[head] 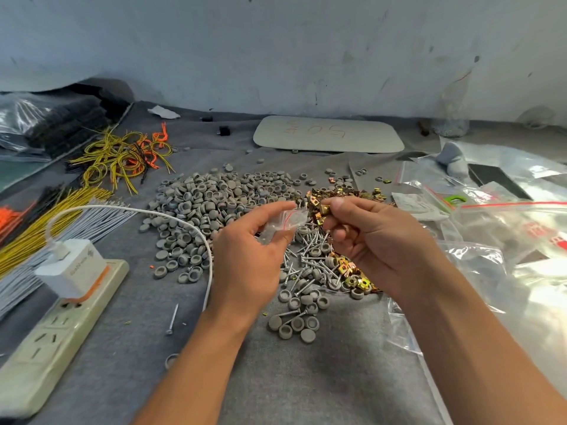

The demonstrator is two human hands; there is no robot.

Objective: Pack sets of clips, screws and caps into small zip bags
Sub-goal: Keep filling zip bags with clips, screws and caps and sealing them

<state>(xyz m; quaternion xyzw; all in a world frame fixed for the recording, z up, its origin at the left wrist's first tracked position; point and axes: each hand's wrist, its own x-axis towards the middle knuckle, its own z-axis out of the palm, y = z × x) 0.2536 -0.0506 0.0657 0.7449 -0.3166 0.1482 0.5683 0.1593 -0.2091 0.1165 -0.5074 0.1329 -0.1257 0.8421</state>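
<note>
Head view, centre of the frame: the left hand (248, 250) pinches a small zip bag (285, 222) between thumb and curled fingers. The bag's long axis slants from lower left to upper right, its red-striped end pointing toward the right hand (368, 240). That hand's thumb and forefinger pinch a brass clip (325, 209) just beside that end. Screws (310, 256) lie beneath the hands. Beyond are grey caps (208, 204) and heaped clips (340, 194), and farthest, a pale board (328, 134).

Small packing workshop, by the look of your bench: loose heaps of grey caps (196, 204), screws (306, 256) and brass clips (346, 191) on grey felt (306, 378), cut wire bundles (61, 216) at your left, zip bags (506, 228) piled right, scuffed wall (276, 56) behind.
</note>
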